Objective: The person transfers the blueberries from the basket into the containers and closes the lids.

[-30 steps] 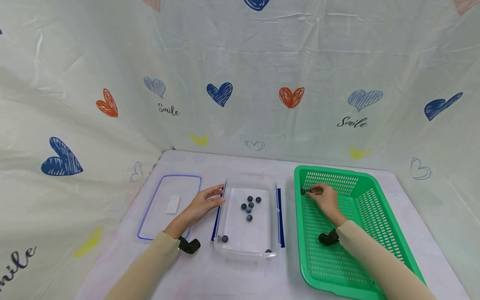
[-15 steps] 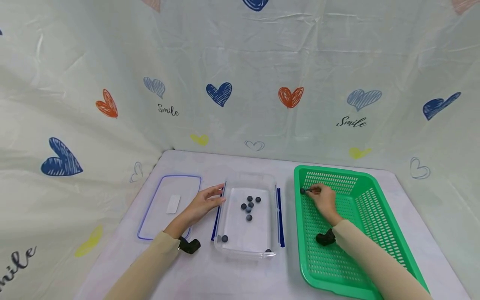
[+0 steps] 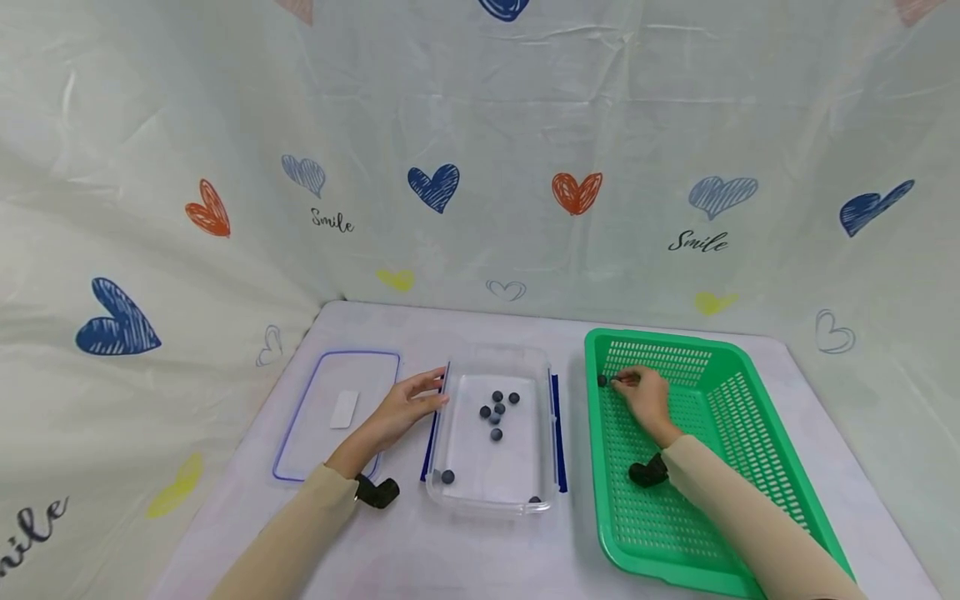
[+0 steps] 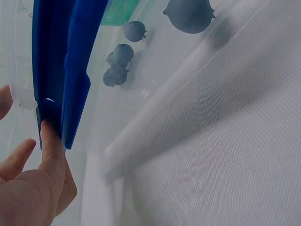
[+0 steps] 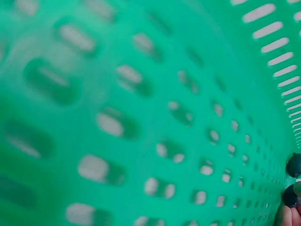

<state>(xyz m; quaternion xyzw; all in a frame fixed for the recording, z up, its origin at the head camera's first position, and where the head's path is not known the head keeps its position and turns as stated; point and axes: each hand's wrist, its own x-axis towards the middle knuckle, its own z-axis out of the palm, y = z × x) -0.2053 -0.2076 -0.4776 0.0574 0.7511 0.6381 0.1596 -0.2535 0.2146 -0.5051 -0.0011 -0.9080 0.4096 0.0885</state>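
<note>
In the head view, my left hand (image 3: 400, 414) touches the left side of a clear plastic container (image 3: 461, 492), its fingers fairly straight. The left wrist view has a fingertip against the container's blue side latch (image 4: 77, 61). Several blueberries (image 3: 497, 434) lie loose on the container floor. My right hand (image 3: 647, 398) reaches into the far left part of a green basket (image 3: 611, 533). Its fingertips pinch a blueberry (image 5: 291, 195) low beside the basket wall. Another blueberry (image 5: 295, 165) sits right beside it. Fingers hide part of the pinched berry.
A clear lid with a blue rim (image 3: 300, 408) lies flat left of the container, a white rectangular piece (image 3: 344, 409) on it. The basket stands right of the container on a pale cloth-covered table (image 3: 465, 562). A curtain printed with hearts (image 3: 510, 125) hangs behind.
The head view has shifted slightly. My right wrist has moved a little left while its fingertips stay at the same berry. The left hand keeps its place on the container.
</note>
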